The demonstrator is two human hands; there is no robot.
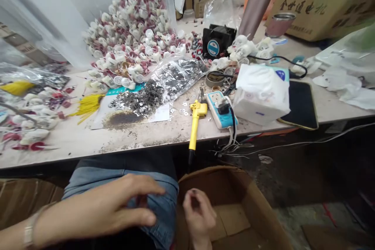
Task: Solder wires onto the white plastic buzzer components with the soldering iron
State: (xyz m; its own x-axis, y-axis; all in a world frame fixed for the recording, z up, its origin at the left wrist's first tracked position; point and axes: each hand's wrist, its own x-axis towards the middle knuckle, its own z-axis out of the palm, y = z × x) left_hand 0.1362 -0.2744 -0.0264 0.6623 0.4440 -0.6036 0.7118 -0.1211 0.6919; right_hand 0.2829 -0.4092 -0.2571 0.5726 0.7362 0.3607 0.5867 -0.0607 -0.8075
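As seen from above, a right hand low over an open cardboard box, with fingertips pinched closely together; maybe something small and dark between them, too small to tell. Left of this hand, a left hand half open, fingers loosely curved, nothing in its hold, just above a denim-covered thigh. Ahead of both hands, at the table edge, a yellow soldering iron just beside a power strip.
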